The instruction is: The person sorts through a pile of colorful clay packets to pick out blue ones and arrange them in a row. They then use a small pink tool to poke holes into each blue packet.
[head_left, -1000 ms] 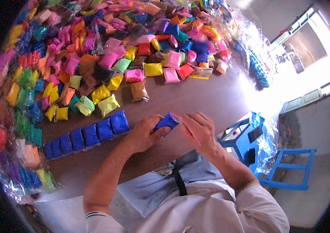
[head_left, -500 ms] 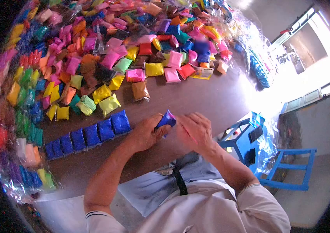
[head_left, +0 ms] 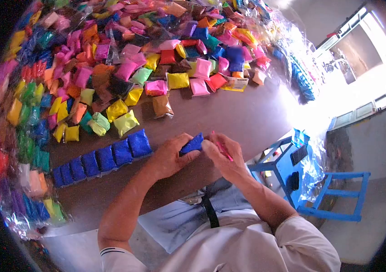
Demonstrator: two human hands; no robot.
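My left hand (head_left: 174, 155) is closed around a small blue packet (head_left: 193, 144) above the brown table (head_left: 211, 111). Close against the packet's right end is my right hand (head_left: 223, 153), its fingers bent round a thin pink tool (head_left: 223, 152). The thumb of my right hand reaches the packet's edge. To the left lies a slanting row of several blue packets (head_left: 105, 158), side by side on the table. Beyond my hands a brown packet (head_left: 162, 106) lies apart from the pile.
A large heap of coloured packets (head_left: 125, 70) covers the back and left of the table. Clear plastic (head_left: 25, 217) lies at the left corner. On the right stand a blue stool (head_left: 286, 167) with dark objects on it and a blue frame (head_left: 361, 195).
My right hand has come in against the blue packet, and the pink tool shows more clearly. The packet has turned from nearly upright to a flatter slant in my left hand.
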